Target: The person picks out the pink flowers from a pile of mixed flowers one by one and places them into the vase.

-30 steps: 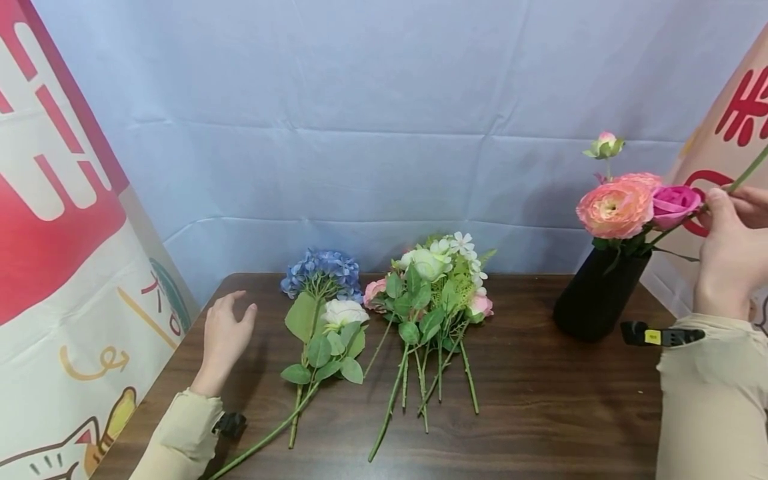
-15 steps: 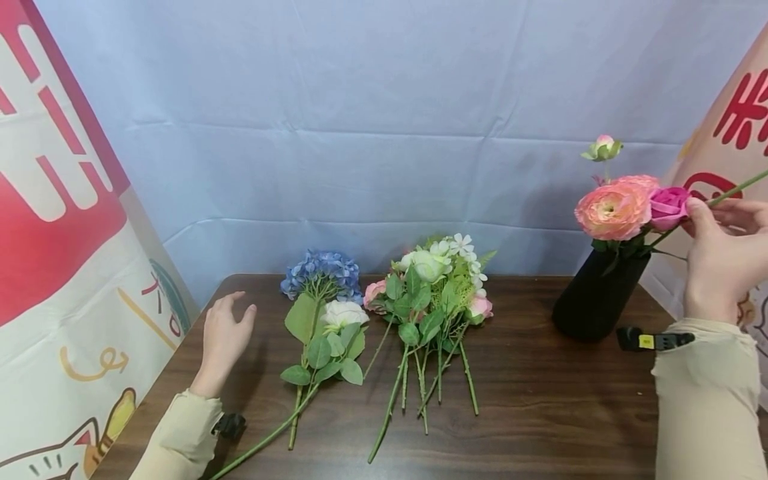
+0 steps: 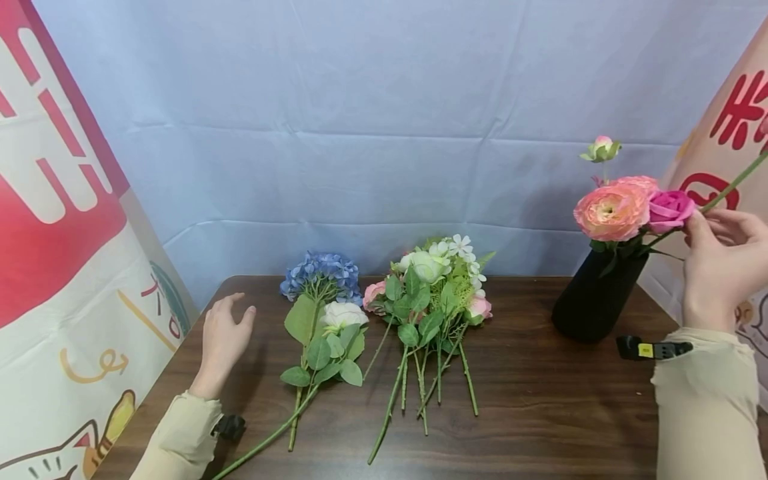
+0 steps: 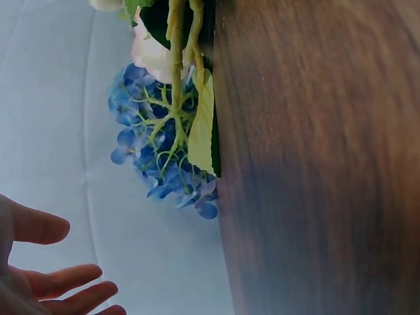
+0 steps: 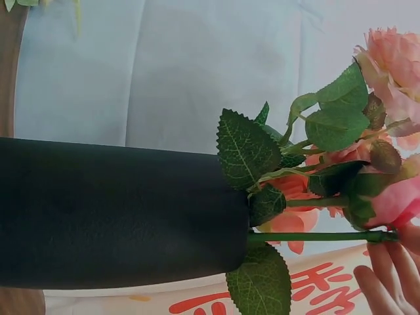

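In the head view my right hand point(image 3: 726, 260) is at the right, beside the magenta rose point(image 3: 669, 210). Its fingers and thumb pinch a green stem point(image 5: 315, 237) that runs into the mouth of the black vase point(image 3: 600, 293). The stem continues past my hand toward the upper right and out of the head view, so its top is hidden. A peach-orange ranunculus point(image 3: 612, 210) and a pink-tipped bud point(image 3: 602, 149) also stand in the vase. My left hand point(image 3: 225, 340) hovers or rests at the table's left, fingers relaxed, holding nothing, near the blue hydrangea point(image 3: 324, 275).
On the brown table point(image 3: 528, 400) lie the hydrangea and a white rose point(image 3: 344, 315), their stems pointing toward the front. Mid-table is a bunch of white and pink flowers with greenery point(image 3: 429, 293). A pale blue cloth point(image 3: 384, 133) hangs behind; printed cloths flank both sides.
My right hand has shifted slightly left and down, closer to the magenta rose, still pinching the stem. The stem's upper part has shifted with it. My left hand stays where it was.
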### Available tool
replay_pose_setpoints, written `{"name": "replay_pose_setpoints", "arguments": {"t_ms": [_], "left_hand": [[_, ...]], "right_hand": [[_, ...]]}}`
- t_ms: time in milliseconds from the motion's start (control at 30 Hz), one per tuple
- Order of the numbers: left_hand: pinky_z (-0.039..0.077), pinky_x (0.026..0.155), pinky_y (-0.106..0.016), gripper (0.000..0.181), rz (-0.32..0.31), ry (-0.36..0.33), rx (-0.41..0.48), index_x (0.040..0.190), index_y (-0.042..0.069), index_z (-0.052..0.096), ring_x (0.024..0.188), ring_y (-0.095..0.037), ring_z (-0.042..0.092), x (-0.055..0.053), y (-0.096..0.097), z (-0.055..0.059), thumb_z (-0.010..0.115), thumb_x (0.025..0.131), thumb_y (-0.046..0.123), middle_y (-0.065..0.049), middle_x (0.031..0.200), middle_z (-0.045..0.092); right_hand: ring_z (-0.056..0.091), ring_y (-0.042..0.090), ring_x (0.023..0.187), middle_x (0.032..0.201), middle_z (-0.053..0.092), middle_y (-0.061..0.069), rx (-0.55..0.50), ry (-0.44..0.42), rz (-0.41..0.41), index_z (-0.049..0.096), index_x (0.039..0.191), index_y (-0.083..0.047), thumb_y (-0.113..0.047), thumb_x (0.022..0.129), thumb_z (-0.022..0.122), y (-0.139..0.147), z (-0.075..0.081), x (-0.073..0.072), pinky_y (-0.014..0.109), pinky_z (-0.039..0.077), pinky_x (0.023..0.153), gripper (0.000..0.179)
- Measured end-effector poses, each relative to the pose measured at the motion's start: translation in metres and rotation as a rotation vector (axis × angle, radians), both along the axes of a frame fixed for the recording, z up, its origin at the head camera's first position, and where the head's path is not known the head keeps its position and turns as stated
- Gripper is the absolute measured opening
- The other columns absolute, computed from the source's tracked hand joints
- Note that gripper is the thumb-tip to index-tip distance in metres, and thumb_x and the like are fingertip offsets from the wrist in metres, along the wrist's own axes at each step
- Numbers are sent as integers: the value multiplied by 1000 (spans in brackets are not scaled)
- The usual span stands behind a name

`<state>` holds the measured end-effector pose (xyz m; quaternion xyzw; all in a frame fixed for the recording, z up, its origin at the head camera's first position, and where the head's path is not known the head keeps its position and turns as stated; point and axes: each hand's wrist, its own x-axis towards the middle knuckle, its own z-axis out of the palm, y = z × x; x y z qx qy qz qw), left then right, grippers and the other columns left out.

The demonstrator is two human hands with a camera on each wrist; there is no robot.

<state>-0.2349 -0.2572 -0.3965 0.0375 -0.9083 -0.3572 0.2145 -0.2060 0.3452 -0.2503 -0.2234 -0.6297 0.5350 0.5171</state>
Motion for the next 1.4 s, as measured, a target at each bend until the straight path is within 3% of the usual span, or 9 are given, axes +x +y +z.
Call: {"name": "replay_pose_setpoints", "arguments": {"t_ms": [133, 433, 567, 867, 1100, 1233, 1333, 1400], "left_hand": [[30, 101, -56, 42, 5, 17, 2, 129, -5, 51, 122, -47, 40, 0, -1, 0, 54, 93, 17, -29, 133, 48], [31, 101, -56, 42, 9, 17, 7, 129, -5, 51, 121, -46, 40, 0, -1, 1, 54, 93, 16, -29, 133, 48], [31, 100, -55, 42, 10, 19, 6, 129, -5, 51, 121, -46, 41, 1, 0, 1, 54, 93, 16, -28, 133, 48], [31, 101, -55, 42, 13, 20, 1, 129, -5, 51, 121, -46, 40, 0, -1, 0, 54, 93, 16, -28, 133, 48], [31, 101, -55, 41, 20, 30, 1, 128, -6, 52, 121, -46, 41, 0, -1, 0, 55, 92, 15, -29, 132, 49], [31, 101, -55, 41, 18, 23, 4, 128, -6, 52, 121, -46, 40, 1, -1, 0, 55, 93, 15, -28, 133, 48], [31, 101, -55, 41, 16, 21, 3, 128, -6, 51, 121, -46, 40, 1, -1, 0, 55, 93, 15, -28, 133, 48], [31, 101, -55, 41, 16, 22, 4, 128, -6, 52, 121, -46, 40, 1, -1, 0, 55, 93, 16, -28, 132, 49]], "right_hand": [[58, -13, 73, 86, 60, -24, 28, -42, 0, 69, 108, -21, -33, 86, 65, 3, -6, -2, 10, 47, 88, 26], [58, -15, 75, 95, 67, -20, 106, -98, -45, 71, 108, -21, -35, 87, 62, 7, -17, -6, 11, 46, 90, 27], [56, -16, 72, 90, 67, -22, 127, -110, -53, 72, 108, -20, -34, 87, 64, 8, -21, -8, 9, 47, 86, 27], [54, -22, 68, 98, 70, -20, 150, -168, -37, 71, 110, -19, -34, 88, 64, 10, -31, -9, 6, 47, 80, 28], [46, -24, 63, 100, 68, -24, 175, -282, -78, 70, 114, -23, -43, 87, 62, 8, -36, -8, 3, 37, 75, 34], [37, -26, 64, 108, 68, -14, 236, -302, -128, 69, 115, -16, -45, 88, 60, -1, -34, -7, 17, 24, 101, 41], [34, -26, 64, 108, 69, -7, 274, -282, -149, 69, 114, -11, -43, 89, 60, -7, -30, -6, 28, 11, 111, 41], [33, -25, 66, 108, 69, -8, 280, -268, -160, 69, 114, -12, -42, 91, 58, -8, -27, -7, 28, 11, 110, 40]]}}
